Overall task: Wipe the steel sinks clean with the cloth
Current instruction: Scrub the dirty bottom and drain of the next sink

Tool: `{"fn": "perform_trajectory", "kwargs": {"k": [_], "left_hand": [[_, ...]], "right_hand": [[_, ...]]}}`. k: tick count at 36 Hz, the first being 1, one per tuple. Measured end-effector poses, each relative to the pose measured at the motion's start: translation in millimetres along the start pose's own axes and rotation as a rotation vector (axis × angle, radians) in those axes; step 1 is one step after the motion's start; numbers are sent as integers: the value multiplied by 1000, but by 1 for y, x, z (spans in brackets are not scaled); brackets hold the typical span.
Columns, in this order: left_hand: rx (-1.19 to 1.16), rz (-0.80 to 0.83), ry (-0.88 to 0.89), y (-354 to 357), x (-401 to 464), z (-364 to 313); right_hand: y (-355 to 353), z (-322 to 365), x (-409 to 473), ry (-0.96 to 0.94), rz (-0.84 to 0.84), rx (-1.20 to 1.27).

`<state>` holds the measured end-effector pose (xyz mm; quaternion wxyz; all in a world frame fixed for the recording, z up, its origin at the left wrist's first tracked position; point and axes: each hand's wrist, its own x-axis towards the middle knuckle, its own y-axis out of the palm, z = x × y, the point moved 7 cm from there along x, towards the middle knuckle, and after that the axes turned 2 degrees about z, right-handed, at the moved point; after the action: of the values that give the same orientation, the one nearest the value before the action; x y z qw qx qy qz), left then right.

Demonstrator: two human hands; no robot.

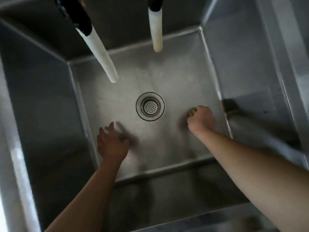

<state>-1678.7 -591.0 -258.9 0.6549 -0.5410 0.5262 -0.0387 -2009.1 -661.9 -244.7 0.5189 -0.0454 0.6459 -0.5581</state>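
Both of your forearms reach down into 1 deep steel sink [167,77], entering from the near edge.

Left hand [112,143]: it is down near the sink floor, near-left of the drain strainer [150,106], palm downward. The fingers are spread and extended toward the drain and hold nothing. Motion blur around the fingertips prevents you from confirming whether they touch the steel.

Right hand [201,118]: it is positioned just right of the drain strainer, close to the right wall. The fingers are curled into a fist around a small yellowish-green item, the cloth [192,112], of which only a small bunched part protrudes at the far-left side of the fist. The cloth is low against the sink floor; contact cannot be confirmed. The right forearm slopes in from the lower right.

2 white hoses hang above the sink from the far side: the left hose [100,52] angles toward the floor, and the right hose [157,30] hangs nearly straight.
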Motion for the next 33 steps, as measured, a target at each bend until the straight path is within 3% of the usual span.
{"fn": "perform_trajectory", "kwargs": {"k": [3, 8, 13, 17, 21, 27, 30, 33], "left_hand": [[34, 46, -2, 5, -4, 5], [-40, 103, -44, 15, -6, 12], [-137, 15, -56, 20, -3, 15], [-262, -13, -148, 20, -2, 6], [-288, -17, -186, 20, 7, -2], [-193, 1, -142, 10, 40, -31], [-52, 10, -106, 12, 58, -39], [5, -30, -93, 16, 63, -37]], "right_hand": [[31, 20, -20, 85, 73, 188], [71, 73, -37, 334, 278, 832], [73, 103, -14, 271, 260, 934], [47, 97, 4, 176, 230, 851], [-13, 81, 42, 37, 25, 751], [-95, 103, 123, -301, -319, 145], [-101, 124, 151, -440, -364, -135], [-81, 144, 159, -523, -310, -224]]}}
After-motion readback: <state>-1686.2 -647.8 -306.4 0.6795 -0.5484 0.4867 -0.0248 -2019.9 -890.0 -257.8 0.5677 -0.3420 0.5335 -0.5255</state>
